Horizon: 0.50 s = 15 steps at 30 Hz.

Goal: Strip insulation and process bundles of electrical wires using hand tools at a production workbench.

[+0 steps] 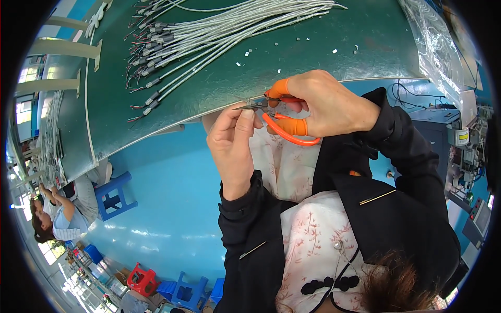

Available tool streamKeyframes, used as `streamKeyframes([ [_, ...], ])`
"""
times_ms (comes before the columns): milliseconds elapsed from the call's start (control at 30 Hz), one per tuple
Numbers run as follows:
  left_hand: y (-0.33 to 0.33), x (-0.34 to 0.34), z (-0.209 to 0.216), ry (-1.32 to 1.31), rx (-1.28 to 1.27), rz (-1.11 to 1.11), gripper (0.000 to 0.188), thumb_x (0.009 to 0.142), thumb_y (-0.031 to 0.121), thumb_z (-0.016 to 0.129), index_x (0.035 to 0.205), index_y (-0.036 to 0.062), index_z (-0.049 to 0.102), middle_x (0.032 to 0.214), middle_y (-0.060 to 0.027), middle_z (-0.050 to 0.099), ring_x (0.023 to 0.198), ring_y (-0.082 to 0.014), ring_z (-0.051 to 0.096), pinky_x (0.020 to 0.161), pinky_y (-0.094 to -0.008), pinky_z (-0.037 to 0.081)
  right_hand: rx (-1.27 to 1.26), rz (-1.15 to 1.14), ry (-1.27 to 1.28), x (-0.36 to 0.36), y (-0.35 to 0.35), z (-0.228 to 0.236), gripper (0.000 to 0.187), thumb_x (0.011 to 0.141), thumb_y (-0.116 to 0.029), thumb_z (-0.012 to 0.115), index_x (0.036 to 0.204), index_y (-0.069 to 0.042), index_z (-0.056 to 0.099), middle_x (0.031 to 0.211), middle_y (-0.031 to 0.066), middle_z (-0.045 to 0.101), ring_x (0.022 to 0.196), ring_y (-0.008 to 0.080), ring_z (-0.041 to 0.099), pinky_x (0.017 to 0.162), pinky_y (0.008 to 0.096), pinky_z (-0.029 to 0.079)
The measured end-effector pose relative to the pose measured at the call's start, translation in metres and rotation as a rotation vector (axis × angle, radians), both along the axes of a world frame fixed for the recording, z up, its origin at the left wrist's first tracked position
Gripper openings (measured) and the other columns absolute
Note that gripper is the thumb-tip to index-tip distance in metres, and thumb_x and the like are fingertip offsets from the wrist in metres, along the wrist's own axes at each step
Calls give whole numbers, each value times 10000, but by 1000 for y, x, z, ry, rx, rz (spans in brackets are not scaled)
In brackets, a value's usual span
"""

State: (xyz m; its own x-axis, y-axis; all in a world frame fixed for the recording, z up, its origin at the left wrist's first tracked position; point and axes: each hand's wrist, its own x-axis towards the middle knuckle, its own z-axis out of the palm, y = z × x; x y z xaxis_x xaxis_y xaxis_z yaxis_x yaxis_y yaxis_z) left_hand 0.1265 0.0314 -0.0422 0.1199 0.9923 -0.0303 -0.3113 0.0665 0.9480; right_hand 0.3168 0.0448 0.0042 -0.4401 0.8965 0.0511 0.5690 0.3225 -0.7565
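Long-nose pliers with orange handles (293, 139) are gripped in my right hand (334, 101), which wears orange covers on the thumb and a finger. Their thin dark jaws point left, to the fingertips of my left hand (232, 146). The left thumb and forefinger are pinched together at the jaws; whatever they hold is too small to make out. Both hands are at the near edge of the green-topped table (313, 55). Beyond them lies a bundle of braided silver cables (219, 39), with dark connectors and thin coloured wires at their left ends.
Small white scraps (247, 53) are scattered on the table. Clear plastic sheeting (433, 39) hangs over its right end. A blue stool (116, 196) and a red stool (142, 280) stand on the blue floor. Another person (70, 216) sits at the far left.
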Motion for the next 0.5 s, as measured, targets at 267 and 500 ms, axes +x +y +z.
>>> streamKeyframes([
  [267, 1, 1, -1, -8, -5, -10, 154, 899, 55, 564, 1025, -22, 609, 758, -40, 605, 686, -82, 517, 592, -218, 363, -4, 10, -7, 4, 1, 3, 324, 730, -198, 717, 941, 30, 622, 625, 96, 501, 529, 197, 472, 494, 300, 397],
  [500, -1, 2, -2, -22, 8, -14, 162, 906, 64, 565, 1036, -24, 607, 779, -40, 604, 688, -90, 518, 601, -221, 366, 80, 25, 19, 2, 3, -3, 334, 739, -200, 713, 958, 37, 626, 665, 113, 521, 563, 222, 498, 515, 317, 412],
])
